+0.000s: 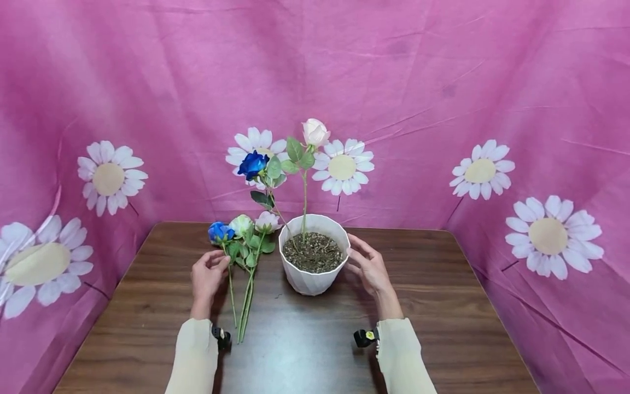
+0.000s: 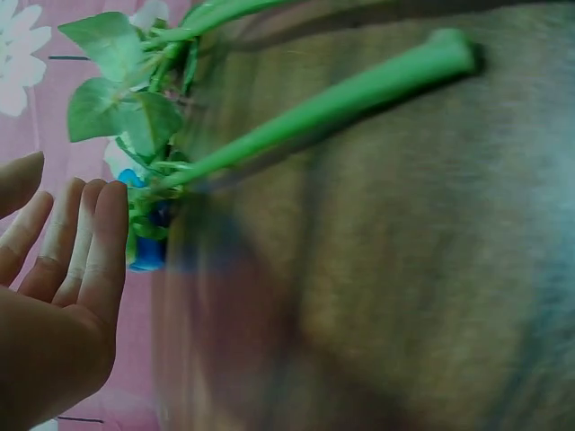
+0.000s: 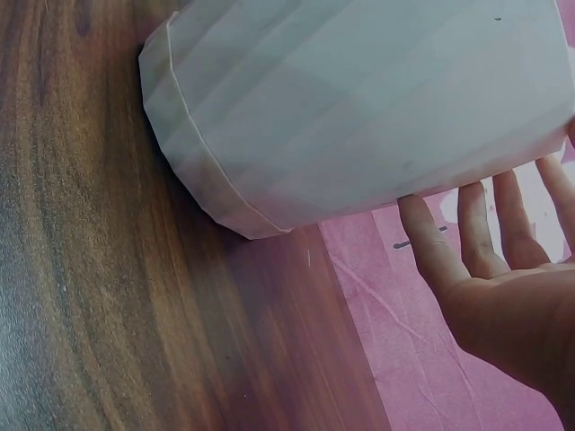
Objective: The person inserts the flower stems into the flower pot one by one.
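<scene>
Only the head view shows soil in the pot

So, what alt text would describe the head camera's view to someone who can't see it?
A person's right hand touches a white faceted pot of dark soil holding one pale-pink rose and one blue rose. The left hand is beside three roses, blue, whitish-green and pale pink, lying on a brown wooden table before pink, daisy-printed cloth.

Pink cloth, printed white daisies, surrounding brown wooden table.
</scene>
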Available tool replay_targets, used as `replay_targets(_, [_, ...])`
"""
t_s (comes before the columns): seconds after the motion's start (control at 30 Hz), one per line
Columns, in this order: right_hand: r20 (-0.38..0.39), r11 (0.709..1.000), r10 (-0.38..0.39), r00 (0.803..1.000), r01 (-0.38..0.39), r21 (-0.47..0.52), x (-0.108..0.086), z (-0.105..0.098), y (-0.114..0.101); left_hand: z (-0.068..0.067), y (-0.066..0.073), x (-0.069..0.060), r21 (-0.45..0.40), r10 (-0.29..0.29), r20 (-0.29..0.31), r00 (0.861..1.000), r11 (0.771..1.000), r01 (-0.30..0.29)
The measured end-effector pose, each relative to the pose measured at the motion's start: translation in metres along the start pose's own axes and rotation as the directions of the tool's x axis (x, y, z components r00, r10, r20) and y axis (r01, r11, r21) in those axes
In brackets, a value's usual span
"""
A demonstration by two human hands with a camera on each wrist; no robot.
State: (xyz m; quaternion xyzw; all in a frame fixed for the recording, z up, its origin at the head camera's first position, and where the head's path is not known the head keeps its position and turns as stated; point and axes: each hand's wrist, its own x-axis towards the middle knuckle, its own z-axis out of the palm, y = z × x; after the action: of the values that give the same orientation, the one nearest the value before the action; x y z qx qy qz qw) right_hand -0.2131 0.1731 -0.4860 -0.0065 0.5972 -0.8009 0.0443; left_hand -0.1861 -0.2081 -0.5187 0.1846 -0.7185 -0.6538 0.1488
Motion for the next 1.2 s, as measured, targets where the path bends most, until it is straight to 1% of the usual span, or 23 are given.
replay_targets(0.1, [0.004, 1.0, 0.001, 1.0, -0.001, 0.001, -0.001, 0.001, 0.0, -0.002, -0.005, -0.001, 0.0, -0.03, 0.02, 0.999, 1.0, 0.03])
replay_targets(0.23, [0.007, 1.0, -0.002, 1.0, 0.002, -0.006, 0.0, 0.001, -0.001, -0.005, -0.011, -0.001, 0.03, -0.085, 0.068, 0.994, 0.996, 0.083])
replay_targets(0.4, [0.014, 1.0, 0.0, 1.0, 0.0, -0.004, 0.0, 0.0, -0.001, -0.008, -0.016, -0.004, 0.093, -0.149, 0.132, 0.98, 0.986, 0.138])
replay_targets(0.57, [0.016, 1.0, -0.002, 1.0, 0.002, 0.005, 0.0, 0.0, -0.001, -0.01, -0.019, -0.008, 0.122, -0.199, 0.183, 0.963, 0.976, 0.178])
replay_targets(0.83, [0.018, 1.0, 0.001, 1.0, -0.001, 0.003, 0.0, -0.001, 0.002, -0.013, -0.022, -0.004, 0.094, -0.281, 0.256, 0.925, 0.959, 0.266])
replay_targets(0.93, [0.019, 1.0, -0.001, 1.0, 0.001, -0.001, 0.0, 0.0, 0.001, -0.016, -0.024, -0.003, 0.071, -0.297, 0.279, 0.913, 0.955, 0.289])
replay_targets(1.1, [0.02, 1.0, -0.009, 1.0, 0.009, 0.004, 0.0, 0.0, 0.0, -0.019, -0.027, -0.003, -0.001, -0.299, 0.31, 0.902, 0.949, 0.315])
replay_targets(1.17, [0.019, 1.0, -0.006, 1.0, 0.006, 0.007, 0.0, 0.0, -0.001, -0.02, -0.028, -0.002, -0.047, -0.302, 0.316, 0.899, 0.942, 0.333])
replay_targets(1.2, [0.019, 1.0, -0.004, 1.0, 0.004, 0.008, 0.0, 0.0, -0.001, -0.02, -0.028, -0.001, -0.075, -0.303, 0.313, 0.9, 0.937, 0.341])
